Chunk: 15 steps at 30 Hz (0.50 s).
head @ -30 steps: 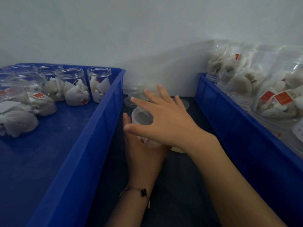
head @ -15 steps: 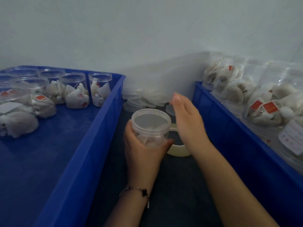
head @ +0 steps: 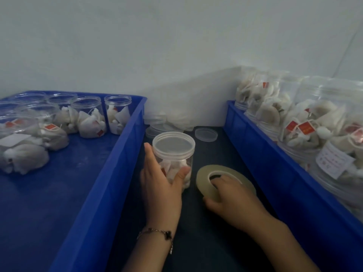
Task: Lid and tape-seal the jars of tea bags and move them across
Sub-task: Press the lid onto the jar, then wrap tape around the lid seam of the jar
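A clear plastic jar of tea bags (head: 174, 154) with its lid on stands on the dark surface between two blue crates. My left hand (head: 161, 189) grips the jar's lower body, thumb on the right side. To the jar's right lies a pale roll of tape (head: 225, 181). My right hand (head: 233, 201) grips the roll's near side, fingers hooked into its centre hole and thumb under the outer rim.
The left blue crate (head: 110, 173) holds several open jars of tea bags (head: 88, 118) at its back. The right blue crate (head: 265, 154) is packed with lidded jars (head: 306, 130). A loose lid (head: 206, 134) and a stack of lids (head: 165, 122) lie against the white wall.
My right hand left the lid, moved right and came down onto the tape roll, taking hold of it. My left hand kept hold of the jar, now lidded.
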### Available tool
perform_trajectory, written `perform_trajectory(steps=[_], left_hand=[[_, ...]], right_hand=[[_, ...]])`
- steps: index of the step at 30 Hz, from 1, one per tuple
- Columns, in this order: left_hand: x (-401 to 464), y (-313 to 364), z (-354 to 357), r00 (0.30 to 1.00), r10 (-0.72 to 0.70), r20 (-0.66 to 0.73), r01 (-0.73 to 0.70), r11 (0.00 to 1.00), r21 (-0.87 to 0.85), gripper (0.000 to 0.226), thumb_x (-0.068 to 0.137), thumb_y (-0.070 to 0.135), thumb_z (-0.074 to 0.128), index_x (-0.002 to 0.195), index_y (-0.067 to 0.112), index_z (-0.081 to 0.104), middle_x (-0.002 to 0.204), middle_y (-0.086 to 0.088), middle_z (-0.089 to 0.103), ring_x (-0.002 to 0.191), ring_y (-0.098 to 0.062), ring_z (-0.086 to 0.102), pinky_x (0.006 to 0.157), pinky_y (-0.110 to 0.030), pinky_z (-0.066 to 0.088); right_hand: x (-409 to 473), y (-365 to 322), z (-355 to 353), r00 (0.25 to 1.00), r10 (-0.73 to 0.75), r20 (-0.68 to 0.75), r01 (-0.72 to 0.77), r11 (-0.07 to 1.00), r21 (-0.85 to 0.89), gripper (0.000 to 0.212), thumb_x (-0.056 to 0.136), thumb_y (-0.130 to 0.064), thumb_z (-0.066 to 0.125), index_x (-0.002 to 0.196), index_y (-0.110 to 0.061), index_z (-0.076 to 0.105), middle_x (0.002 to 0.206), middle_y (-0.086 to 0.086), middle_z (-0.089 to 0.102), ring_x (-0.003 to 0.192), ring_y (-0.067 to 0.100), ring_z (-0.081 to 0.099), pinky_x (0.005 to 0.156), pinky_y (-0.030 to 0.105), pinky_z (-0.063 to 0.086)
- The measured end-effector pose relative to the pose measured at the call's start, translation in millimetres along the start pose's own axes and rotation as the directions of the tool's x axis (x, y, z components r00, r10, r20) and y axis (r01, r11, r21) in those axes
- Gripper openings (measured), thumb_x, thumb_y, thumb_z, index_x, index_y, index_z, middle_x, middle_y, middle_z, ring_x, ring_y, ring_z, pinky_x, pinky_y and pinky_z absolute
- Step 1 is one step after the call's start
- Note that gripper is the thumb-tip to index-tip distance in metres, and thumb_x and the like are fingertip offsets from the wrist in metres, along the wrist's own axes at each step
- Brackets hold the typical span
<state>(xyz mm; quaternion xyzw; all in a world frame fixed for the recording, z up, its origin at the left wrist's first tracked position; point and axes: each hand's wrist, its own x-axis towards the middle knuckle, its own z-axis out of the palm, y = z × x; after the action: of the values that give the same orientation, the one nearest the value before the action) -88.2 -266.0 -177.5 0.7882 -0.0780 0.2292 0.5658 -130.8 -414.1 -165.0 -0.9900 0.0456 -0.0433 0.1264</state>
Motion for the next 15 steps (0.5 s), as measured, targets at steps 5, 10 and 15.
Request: perform_trajectory(steps=[5, 10, 15], left_hand=[[-9, 15, -10, 0.962, 0.186, -0.202, -0.143, 0.967, 0.21, 0.074, 0.08, 0.039, 0.067, 0.139, 0.006, 0.036, 0.141, -0.019, 0.04, 0.125, -0.027, 0.042, 0.099, -0.033, 0.035], [-28, 23, -4, 0.845, 0.535, 0.019, -0.526, 0.822, 0.218, 0.031, 0.091, 0.031, 0.049, 0.119, 0.016, 0.053, 0.103, 0.005, 0.056, 0.092, -0.005, 0.05, 0.079, -0.039, 0.054], [-35, 37, 3, 0.934, 0.008, 0.357, 0.079, 0.97, -0.23, 0.058, 0.089, 0.04, 0.05, 0.142, 0.039, 0.027, 0.11, 0.043, 0.039, 0.102, 0.027, 0.047, 0.085, 0.0, 0.038]], right_hand=[[-6, 6, -26, 0.978, 0.177, -0.112, -0.135, 0.942, 0.307, 0.026, 0.08, -0.05, 0.053, 0.098, -0.033, 0.048, 0.083, -0.009, 0.056, 0.069, 0.008, 0.058, 0.063, 0.032, 0.051], [-11, 8, -29, 0.921, 0.177, -0.348, -0.011, 0.903, 0.429, 0.018, 0.08, -0.041, 0.062, 0.087, -0.03, 0.05, 0.078, -0.006, 0.058, 0.067, 0.011, 0.058, 0.062, 0.038, 0.054], [-13, 10, -33, 0.917, 0.053, -0.395, 0.087, 0.941, 0.328, 0.024, 0.079, -0.028, 0.064, 0.084, -0.039, 0.043, 0.074, -0.01, 0.054, 0.063, 0.007, 0.054, 0.053, 0.027, 0.047]])
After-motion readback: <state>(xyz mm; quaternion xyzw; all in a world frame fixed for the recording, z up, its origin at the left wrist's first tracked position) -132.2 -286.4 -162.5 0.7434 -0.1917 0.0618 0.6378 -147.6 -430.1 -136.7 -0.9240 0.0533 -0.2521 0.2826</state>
